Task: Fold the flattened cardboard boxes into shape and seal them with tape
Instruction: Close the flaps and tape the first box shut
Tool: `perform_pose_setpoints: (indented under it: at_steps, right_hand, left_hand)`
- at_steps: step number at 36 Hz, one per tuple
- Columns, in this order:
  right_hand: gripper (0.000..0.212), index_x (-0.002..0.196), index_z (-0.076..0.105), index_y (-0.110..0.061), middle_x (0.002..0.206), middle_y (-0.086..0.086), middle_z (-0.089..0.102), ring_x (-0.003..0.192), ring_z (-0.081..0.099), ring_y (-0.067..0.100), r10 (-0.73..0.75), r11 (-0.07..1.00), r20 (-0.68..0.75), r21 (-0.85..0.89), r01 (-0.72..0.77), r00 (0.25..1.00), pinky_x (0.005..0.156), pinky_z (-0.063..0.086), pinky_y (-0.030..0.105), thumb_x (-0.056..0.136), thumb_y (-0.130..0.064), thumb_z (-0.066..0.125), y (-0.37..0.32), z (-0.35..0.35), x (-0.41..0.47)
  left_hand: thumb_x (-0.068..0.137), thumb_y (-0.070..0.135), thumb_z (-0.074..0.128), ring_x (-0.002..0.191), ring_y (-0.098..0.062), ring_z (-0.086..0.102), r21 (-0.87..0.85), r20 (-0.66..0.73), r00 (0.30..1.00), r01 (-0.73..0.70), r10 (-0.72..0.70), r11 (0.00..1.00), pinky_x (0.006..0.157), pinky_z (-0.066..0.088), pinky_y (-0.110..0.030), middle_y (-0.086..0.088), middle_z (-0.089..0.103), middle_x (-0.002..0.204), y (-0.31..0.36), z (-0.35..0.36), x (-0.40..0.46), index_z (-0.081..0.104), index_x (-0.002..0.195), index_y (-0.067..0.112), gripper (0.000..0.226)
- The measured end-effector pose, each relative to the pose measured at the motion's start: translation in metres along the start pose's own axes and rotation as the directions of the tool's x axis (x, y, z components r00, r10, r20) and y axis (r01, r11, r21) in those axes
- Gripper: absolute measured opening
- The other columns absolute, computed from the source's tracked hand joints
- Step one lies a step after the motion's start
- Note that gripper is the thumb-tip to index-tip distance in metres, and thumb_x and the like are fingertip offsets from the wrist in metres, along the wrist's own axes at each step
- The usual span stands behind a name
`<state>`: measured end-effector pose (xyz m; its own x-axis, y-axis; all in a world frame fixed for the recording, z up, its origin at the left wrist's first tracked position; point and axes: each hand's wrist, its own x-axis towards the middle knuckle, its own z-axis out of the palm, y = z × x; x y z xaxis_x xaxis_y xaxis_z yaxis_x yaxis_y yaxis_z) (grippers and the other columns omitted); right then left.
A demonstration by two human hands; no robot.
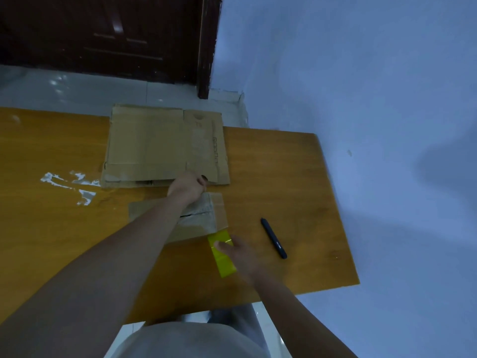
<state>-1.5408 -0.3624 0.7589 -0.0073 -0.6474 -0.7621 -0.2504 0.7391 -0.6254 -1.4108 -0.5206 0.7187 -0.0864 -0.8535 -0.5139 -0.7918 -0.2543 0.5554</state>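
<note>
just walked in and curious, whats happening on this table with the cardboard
A person is working with flattened cardboard on a wooden table. The left hand reaches to the near edge of the large flat cardboard, fingers curled at it. The right hand holds a strip of yellow tape beside a smaller cardboard piece. A dark pen lies to the right. Nothing is folded up yet.

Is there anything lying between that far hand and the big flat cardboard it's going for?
Nothing visible. The left hand is already at the near edge of the large flattened box. The smaller cardboard piece lies nearer the person, under the forearm, and the pen lies off to the right.
</note>
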Motion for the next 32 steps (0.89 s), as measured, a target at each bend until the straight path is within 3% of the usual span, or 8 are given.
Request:
perform_pose_setpoints:
  at_steps: [3,6,11,13,19,24,28,32]
  right_hand:
    - [0.047,0.137,0.045,-0.015,0.128,-0.003,0.052,0.124,0.048,0.017,-0.021,0.999,-0.009,-0.033,0.021,1.000,0.087,0.037,0.021,0.095,-0.032,0.055,0.005,-0.005,0.004]
    - [0.040,0.134,0.048,-0.013,0.110,-0.002,0.053,0.114,0.053,0.019,-0.037,0.999,0.022,-0.027,0.037,0.999,0.063,0.043,0.008,0.096,-0.026,0.052,0.005,-0.010,0.000]
    - [0.042,0.132,0.049,-0.006,0.137,0.014,0.051,0.120,0.051,0.027,-0.059,0.996,0.032,-0.066,0.061,0.998,0.099,0.041,0.036,0.097,-0.028,0.051,0.001,-0.017,0.001]
    - [0.041,0.132,0.049,-0.009,0.136,0.011,0.051,0.121,0.050,0.026,-0.062,0.994,0.055,-0.081,0.067,0.997,0.094,0.041,0.032,0.097,-0.030,0.050,-0.001,-0.018,0.002]
    - [0.037,0.114,0.060,0.004,0.094,0.016,0.063,0.078,0.062,0.020,-0.096,0.986,0.093,-0.130,0.108,0.991,0.066,0.049,0.028,0.095,-0.027,0.055,0.008,-0.019,0.017]
    - [0.022,0.099,0.063,-0.008,0.086,0.008,0.059,0.078,0.060,0.024,-0.121,0.981,0.144,-0.132,0.140,0.982,0.067,0.045,0.032,0.093,-0.029,0.057,0.005,-0.023,0.027]
    - [0.014,0.095,0.062,-0.011,0.080,0.005,0.060,0.074,0.060,0.021,-0.159,0.977,0.128,-0.120,0.175,0.979,0.066,0.045,0.029,0.092,-0.024,0.059,0.004,-0.025,0.036]
    - [0.010,0.091,0.062,-0.014,0.074,-0.001,0.059,0.065,0.058,0.011,-0.167,0.980,0.151,-0.080,0.180,0.974,0.057,0.045,0.021,0.093,-0.024,0.059,0.006,-0.028,0.041]
  left_hand:
    - [0.098,0.021,0.046,0.090,-0.024,0.058,-0.060,-0.178,0.980,-0.105,0.093,0.993,0.069,0.044,-0.030,-0.007,0.062,0.098,0.000,0.002,-0.013,0.063,0.103,0.009,0.022]
    - [0.096,0.021,0.050,0.089,-0.024,0.057,-0.164,-0.283,0.949,-0.192,0.141,0.968,0.071,0.044,-0.030,-0.008,0.063,0.095,-0.007,0.003,-0.020,0.061,0.099,0.005,0.019]
    - [0.095,0.021,0.052,0.090,-0.020,0.058,-0.100,-0.292,0.926,-0.278,0.239,0.955,0.075,0.049,-0.033,-0.002,0.063,0.096,-0.016,0.003,-0.034,0.062,0.097,0.013,0.013]
    - [0.096,0.019,0.051,0.090,-0.021,0.058,-0.043,-0.300,0.917,-0.289,0.263,0.956,0.073,0.049,-0.034,-0.001,0.059,0.093,-0.017,0.004,-0.040,0.062,0.097,0.013,0.012]
    - [0.094,0.015,0.053,0.096,-0.026,0.056,0.168,-0.435,0.815,-0.344,0.383,0.924,0.071,0.045,-0.033,-0.008,0.059,0.102,-0.024,0.015,-0.055,0.063,0.105,0.008,0.016]
    - [0.088,0.016,0.060,0.095,-0.033,0.057,0.393,-0.424,0.766,-0.324,0.482,0.861,0.072,0.046,-0.040,-0.010,0.060,0.099,-0.028,0.019,-0.068,0.065,0.097,0.009,0.013]
    - [0.085,0.036,0.039,0.089,-0.028,0.062,0.533,-0.354,0.770,-0.301,0.532,0.791,0.064,0.047,-0.034,-0.003,0.063,0.098,-0.032,0.023,-0.085,0.068,0.091,0.014,0.038]
    - [0.089,0.042,0.050,0.120,-0.028,0.050,0.483,-0.269,0.867,-0.255,0.419,0.838,0.091,0.042,-0.042,-0.003,0.055,0.128,-0.034,0.026,-0.090,0.061,0.122,0.015,0.044]
